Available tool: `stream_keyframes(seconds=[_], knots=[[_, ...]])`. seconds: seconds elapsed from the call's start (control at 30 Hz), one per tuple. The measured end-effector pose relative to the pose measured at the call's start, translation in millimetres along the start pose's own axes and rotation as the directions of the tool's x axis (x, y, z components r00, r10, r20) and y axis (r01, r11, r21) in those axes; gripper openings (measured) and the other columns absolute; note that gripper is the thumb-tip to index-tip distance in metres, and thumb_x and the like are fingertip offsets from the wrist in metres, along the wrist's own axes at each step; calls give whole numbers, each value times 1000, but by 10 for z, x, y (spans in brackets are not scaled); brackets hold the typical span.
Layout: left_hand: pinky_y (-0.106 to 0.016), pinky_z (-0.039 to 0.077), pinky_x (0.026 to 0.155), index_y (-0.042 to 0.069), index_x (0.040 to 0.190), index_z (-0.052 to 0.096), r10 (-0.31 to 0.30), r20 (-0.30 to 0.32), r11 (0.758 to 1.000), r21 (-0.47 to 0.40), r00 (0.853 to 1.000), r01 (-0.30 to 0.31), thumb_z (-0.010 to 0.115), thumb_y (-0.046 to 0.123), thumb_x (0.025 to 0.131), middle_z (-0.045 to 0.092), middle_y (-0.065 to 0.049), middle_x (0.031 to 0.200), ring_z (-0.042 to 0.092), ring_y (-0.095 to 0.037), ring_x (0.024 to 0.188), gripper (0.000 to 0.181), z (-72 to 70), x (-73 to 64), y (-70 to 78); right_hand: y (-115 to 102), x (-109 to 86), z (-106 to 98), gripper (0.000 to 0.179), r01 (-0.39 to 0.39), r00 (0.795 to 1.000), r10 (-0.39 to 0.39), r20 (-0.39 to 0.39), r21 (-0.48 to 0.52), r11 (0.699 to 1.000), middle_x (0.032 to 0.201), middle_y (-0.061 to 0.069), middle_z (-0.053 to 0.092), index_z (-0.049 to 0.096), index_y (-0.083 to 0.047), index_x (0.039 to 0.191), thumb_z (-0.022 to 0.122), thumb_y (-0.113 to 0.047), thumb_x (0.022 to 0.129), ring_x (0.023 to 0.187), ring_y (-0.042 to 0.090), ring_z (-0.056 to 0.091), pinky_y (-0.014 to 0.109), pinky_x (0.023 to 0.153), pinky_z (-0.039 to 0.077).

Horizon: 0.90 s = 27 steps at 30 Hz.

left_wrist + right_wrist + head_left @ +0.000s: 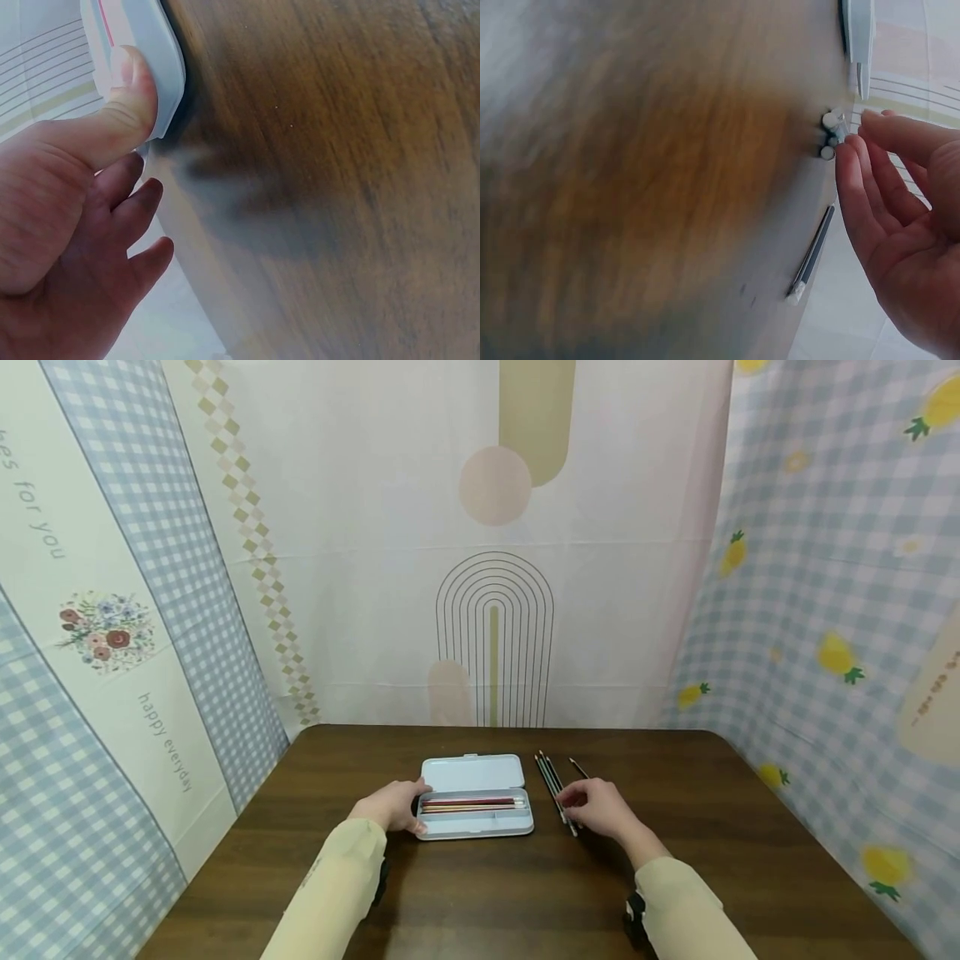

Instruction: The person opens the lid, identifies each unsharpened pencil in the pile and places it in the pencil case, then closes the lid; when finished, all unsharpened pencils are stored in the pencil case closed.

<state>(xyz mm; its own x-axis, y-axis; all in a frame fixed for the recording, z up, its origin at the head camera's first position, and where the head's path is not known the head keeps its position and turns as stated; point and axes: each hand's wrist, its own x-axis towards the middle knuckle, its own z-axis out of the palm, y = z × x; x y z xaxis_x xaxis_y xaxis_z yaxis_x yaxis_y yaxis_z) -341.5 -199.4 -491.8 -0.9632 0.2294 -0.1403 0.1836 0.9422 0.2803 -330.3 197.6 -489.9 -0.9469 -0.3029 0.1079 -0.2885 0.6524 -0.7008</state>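
A pale blue pencil case (457, 828) lies with its lid (472, 774) raised at the back. Red, orange and dark pencils (467, 806) lie in its rear compartment. My left hand (390, 806) grips the case's left end; in the left wrist view the thumb presses on its rim (171, 82), other fingers spread below. To the right of the case, several dark loose pencils (548, 774) lie in a bunch. My right hand (598, 810) reaches over their near ends, its thumb and fingertips apart around the pencil ends (829, 120) in the right wrist view.
One separate pencil (578, 767) lies to the right of the bunch, partly behind the right hand. All of this is on a dark brown wooden table (480, 893). A printed cloth (360, 610) hangs behind the far edge, with checked cloths at both sides.
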Motion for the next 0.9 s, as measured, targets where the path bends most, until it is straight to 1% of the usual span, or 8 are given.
stream_keyframes(seconds=[0.1,0.27,0.33,0.53,0.67,0.7,0.77,0.9], knots=[[-61,44,113,15,151,61,0,6,1000,-4,1000,0,97,31,77,59,-17,152,57,-37,135,84,10,26,-20,27,-32,-21,19,0,1000,0,13,10,1000,95,2,73,80,-4,109,78,3,91,86,17,64,37,75,59],[-60,46,111,16,153,60,28,-5,999,29,1000,-27,97,36,78,59,-17,152,59,-36,134,86,114,137,-170,53,-47,-35,26,-7,1000,7,9,18,1000,97,4,73,79,-2,110,76,9,87,87,18,65,38,75,58],[-60,45,113,15,152,60,20,0,1000,17,1000,-20,97,33,78,59,-18,153,58,-36,134,85,50,57,-82,54,-52,-37,27,-16,1000,17,-2,18,1000,97,3,73,79,-2,111,75,10,87,88,18,64,38,75,58],[-60,43,114,11,149,63,-20,18,999,-29,1000,20,96,21,79,60,-20,150,58,-39,134,78,-259,-320,345,33,-74,-16,26,-21,1000,21,-11,-5,1000,95,3,72,80,-4,109,79,8,86,85,17,63,35,73,56],[-59,43,115,11,148,63,-12,19,1000,-18,1000,12,95,22,80,61,-20,149,58,-38,135,76,-262,-323,343,-2,-82,17,26,-24,1000,24,6,-25,999,91,3,70,80,-7,107,82,7,85,82,17,61,35,71,55],[-58,44,115,12,149,63,14,6,1000,-5,1000,-14,95,27,81,61,-19,150,58,-37,135,77,-223,-276,268,-15,-86,24,26,-22,1000,23,11,-31,999,90,2,69,80,-7,107,83,7,85,81,17,60,35,71,54],[-57,44,115,12,150,62,17,5,1000,2,1000,-17,95,28,81,60,-19,150,58,-37,135,77,-218,-264,251,-29,-85,42,27,-24,1000,25,10,-39,999,87,2,68,80,-7,105,84,8,83,79,18,60,36,70,54],[-57,43,116,12,149,63,24,0,1000,-2,1000,-24,96,27,80,58,-20,153,56,-38,138,78,-253,-310,279,-40,-80,74,29,-34,999,34,1,-62,997,84,1,66,79,-8,104,85,9,82,76,17,59,35,69,53]])
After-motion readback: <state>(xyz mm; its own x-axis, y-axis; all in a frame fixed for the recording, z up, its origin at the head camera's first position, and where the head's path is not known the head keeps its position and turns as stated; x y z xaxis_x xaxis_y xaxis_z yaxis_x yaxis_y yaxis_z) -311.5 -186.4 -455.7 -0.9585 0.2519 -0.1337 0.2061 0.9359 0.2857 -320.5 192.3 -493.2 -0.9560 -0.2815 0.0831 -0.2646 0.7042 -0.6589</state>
